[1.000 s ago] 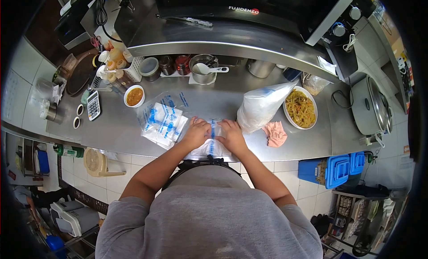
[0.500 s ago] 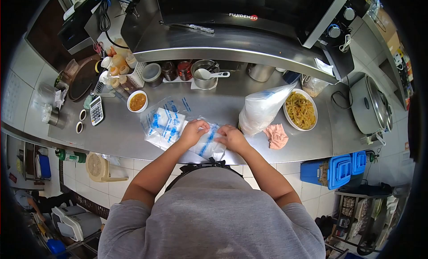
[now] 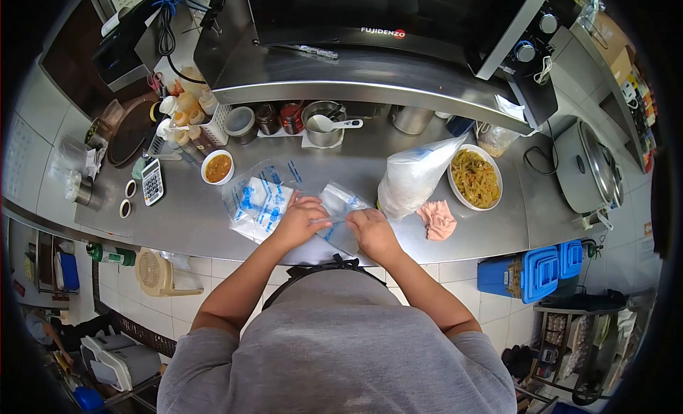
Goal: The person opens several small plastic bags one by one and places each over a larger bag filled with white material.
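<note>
A clear plastic bag (image 3: 340,197) with blue print is between my two hands, over the front of the steel counter. My left hand (image 3: 302,220) pinches its left edge with bent fingers. On the other side, my right hand (image 3: 373,232) has its fingers closed on the bag's right edge. Just left of my left hand lies a stack of blue-printed plastic bags (image 3: 262,200), partly in a clear wrapper. Right of my right hand stands a tall white-filled plastic bag (image 3: 416,175), with a crumpled pink cloth (image 3: 437,220) beside it.
A bowl of noodle-like food (image 3: 474,177) stands at the right, a small bowl of orange-brown sauce (image 3: 218,168) at the left. Behind are a metal pot (image 3: 324,129), jars and a bottle basket under a steel shelf (image 3: 356,93). A calculator (image 3: 152,181) lies far left.
The bag between my hands has come apart from the stack and turned to a steeper slant. My left hand has shifted slightly, and my right fingers have closed on the bag's edge.
</note>
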Tool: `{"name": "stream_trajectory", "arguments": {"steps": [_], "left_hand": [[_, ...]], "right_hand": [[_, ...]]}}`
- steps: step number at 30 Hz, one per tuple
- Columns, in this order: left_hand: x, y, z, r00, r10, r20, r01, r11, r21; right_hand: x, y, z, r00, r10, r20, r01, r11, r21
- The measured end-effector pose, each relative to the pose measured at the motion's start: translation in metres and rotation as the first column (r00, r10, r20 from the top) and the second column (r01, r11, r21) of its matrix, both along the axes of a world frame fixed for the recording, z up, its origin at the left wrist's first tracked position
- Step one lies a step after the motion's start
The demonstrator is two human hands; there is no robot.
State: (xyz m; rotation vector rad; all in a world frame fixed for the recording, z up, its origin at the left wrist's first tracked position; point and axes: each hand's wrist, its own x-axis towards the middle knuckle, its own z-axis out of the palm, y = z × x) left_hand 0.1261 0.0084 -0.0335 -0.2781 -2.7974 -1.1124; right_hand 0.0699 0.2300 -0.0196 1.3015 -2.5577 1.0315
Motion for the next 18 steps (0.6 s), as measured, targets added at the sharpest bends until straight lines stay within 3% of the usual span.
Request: {"name": "stream_trajectory", "arguments": {"steps": [4, 8, 9, 10, 11, 13, 14, 15, 16, 18], "left_hand": [[0.007, -0.002, 0.016, 1.000, 0.005, 0.009, -0.006, 0.992, 0.123], [0.011, 0.000, 0.036, 1.000, -0.014, -0.024, 0.018, 0.987, 0.158], [0.013, 0.005, 0.045, 0.999, -0.018, 0.037, 0.000, 0.903, 0.431], [0.015, 0.011, 0.054, 0.995, -0.041, 0.095, -0.033, 0.745, 0.667], [0.016, 0.016, 0.066, 0.995, -0.042, 0.093, -0.031, 0.745, 0.666], [0.017, 0.029, 0.091, 0.995, -0.032, 0.092, -0.055, 0.588, 0.807], [0.016, 0.035, 0.106, 0.996, -0.032, 0.089, -0.054, 0.589, 0.806], [0.012, 0.042, 0.121, 0.998, 0.023, -0.052, 0.021, 0.699, 0.715], [0.007, 0.045, 0.129, 0.978, 0.055, -0.199, 0.077, 0.797, 0.599], [-0.007, 0.047, 0.135, 0.970, 0.075, -0.232, 0.066, 0.835, 0.546]], "right_hand": [[0.009, 0.003, 0.026, 0.997, 0.016, -0.082, -0.018, 1.000, -0.022], [0.012, 0.001, 0.038, 1.000, -0.011, 0.013, 0.013, 0.991, -0.131], [0.014, 0.000, 0.049, 0.999, -0.030, 0.038, 0.036, 0.984, -0.176], [0.017, 0.001, 0.063, 0.999, -0.031, 0.036, 0.036, 0.984, -0.177], [0.022, 0.002, 0.079, 0.996, -0.040, 0.075, 0.057, 0.970, -0.236], [0.026, 0.004, 0.101, 0.992, -0.047, 0.114, 0.079, 0.952, -0.295], [0.025, 0.006, 0.110, 0.996, -0.075, 0.046, 0.087, 0.928, -0.363], [0.023, 0.008, 0.116, 0.994, -0.109, -0.020, 0.090, 0.898, -0.431], [0.019, 0.010, 0.120, 0.994, -0.110, -0.023, 0.089, 0.897, -0.433], [0.008, 0.014, 0.128, 0.975, -0.166, -0.150, 0.104, 0.930, -0.353]]}}
